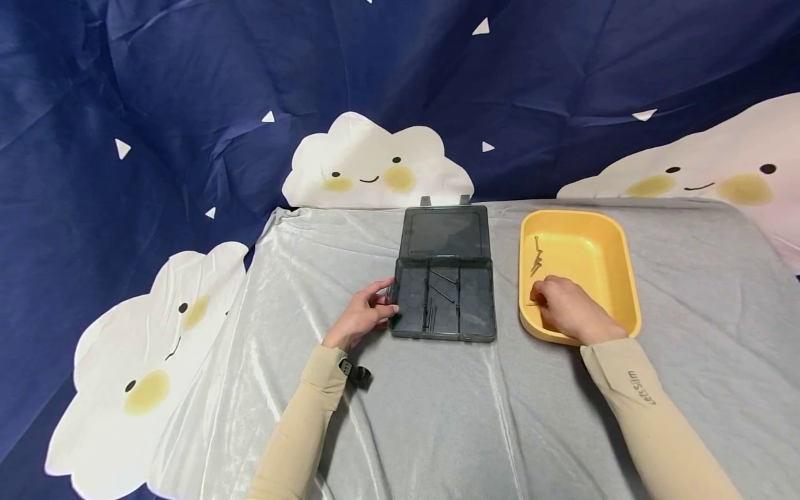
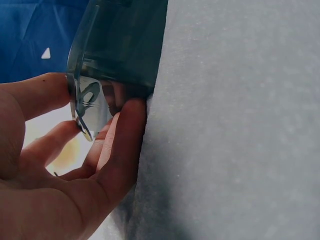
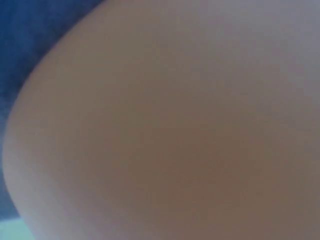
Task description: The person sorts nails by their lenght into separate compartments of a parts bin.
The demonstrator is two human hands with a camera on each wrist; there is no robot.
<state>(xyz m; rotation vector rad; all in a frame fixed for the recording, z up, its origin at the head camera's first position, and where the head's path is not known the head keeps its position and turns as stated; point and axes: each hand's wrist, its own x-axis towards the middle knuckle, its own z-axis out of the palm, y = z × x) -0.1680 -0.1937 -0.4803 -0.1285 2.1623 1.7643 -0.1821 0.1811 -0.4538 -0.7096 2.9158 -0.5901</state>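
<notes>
A dark see-through plastic case (image 1: 477, 305) lies with its lid (image 1: 445, 232) folded back. My left hand (image 1: 362, 312) grips the case's left wall; in the left wrist view the fingers (image 2: 127, 135) curl about its side. Several long thin screws (image 1: 442, 293) lie in the middle compartment, some slanted and some lengthwise. To the right, my right hand (image 1: 571, 305) reaches down into a yellow tray (image 1: 628, 292). Its fingers are curled, with a thin screw (image 1: 531, 303) showing at the fingertips. Other screws (image 1: 537, 258) lie by the tray's left wall. The right wrist view is filled by blurred skin.
Grey cloth (image 1: 437, 417) covers the table, with folds along its front and left. Behind hangs a blue curtain (image 1: 531, 83) with white clouds. A strip of cloth separates the case from the tray.
</notes>
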